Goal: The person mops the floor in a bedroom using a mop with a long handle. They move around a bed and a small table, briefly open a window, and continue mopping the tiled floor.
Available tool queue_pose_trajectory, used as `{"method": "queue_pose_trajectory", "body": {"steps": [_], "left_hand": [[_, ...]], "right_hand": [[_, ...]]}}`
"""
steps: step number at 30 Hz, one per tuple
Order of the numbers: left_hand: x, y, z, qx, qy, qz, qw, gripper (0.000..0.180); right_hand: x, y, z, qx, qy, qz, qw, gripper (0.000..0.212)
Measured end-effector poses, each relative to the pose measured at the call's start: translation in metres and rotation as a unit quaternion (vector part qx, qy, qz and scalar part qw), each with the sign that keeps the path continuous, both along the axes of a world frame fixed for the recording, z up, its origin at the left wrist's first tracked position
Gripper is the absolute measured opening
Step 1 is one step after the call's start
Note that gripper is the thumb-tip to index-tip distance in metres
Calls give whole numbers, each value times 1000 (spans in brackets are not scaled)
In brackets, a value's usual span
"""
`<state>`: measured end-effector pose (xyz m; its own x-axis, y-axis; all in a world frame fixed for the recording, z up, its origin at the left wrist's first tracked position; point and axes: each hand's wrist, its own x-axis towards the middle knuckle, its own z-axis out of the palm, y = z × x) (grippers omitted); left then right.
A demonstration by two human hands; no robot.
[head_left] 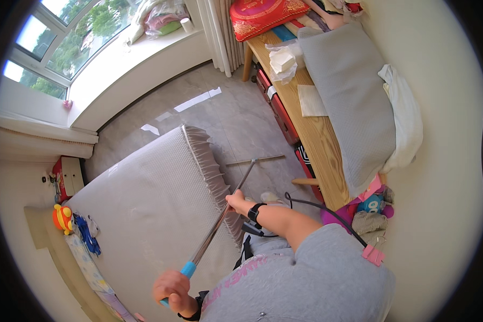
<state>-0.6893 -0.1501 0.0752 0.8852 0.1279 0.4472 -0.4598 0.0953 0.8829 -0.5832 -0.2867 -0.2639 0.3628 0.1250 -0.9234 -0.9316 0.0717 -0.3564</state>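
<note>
Mid-sweep here: the left hand is gripping the blue end of the mop, the right hand is wrapping its pole, its flat head is sitting on the floor beside the bed, probably needing another pull back.

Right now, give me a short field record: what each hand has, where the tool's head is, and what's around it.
left hand: gripping the blue end grip of the mop handle
right hand: gripping the metal handle further down
mop head: flat bar on the grey tile floor
beside it: bed with frilled grey cover
other side: wooden bench bearing a grey cushion
</note>
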Motion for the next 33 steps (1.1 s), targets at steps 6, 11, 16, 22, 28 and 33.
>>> {"method": "queue_pose_trajectory", "body": {"steps": [6, 11, 16, 22, 28, 33], "left_hand": [[-29, -19, -8, 10, 7, 99, 995, 37], [-16, -78, -48, 62, 65, 215, 973, 35], [-38, -105, -29, 20, 182, 257, 949, 32], [-56, -134, 7, -4, 181, 305, 935, 19], [-39, -141, 7, -30, 142, 287, 947, 26], [-13, -164, -19, 188, 230, 323, 899, 29]], "right_hand": [[30, 5, 15, -4, -69, 49, 996, 78], [75, -4, -25, 27, -74, 109, 991, 78], [38, -22, -33, 4, -91, 95, 991, 78], [-1, -53, 12, -25, -72, 175, 982, 78], [11, -20, -16, -81, -187, 152, 967, 79], [50, 9, -47, 45, -155, 135, 978, 80]]}}
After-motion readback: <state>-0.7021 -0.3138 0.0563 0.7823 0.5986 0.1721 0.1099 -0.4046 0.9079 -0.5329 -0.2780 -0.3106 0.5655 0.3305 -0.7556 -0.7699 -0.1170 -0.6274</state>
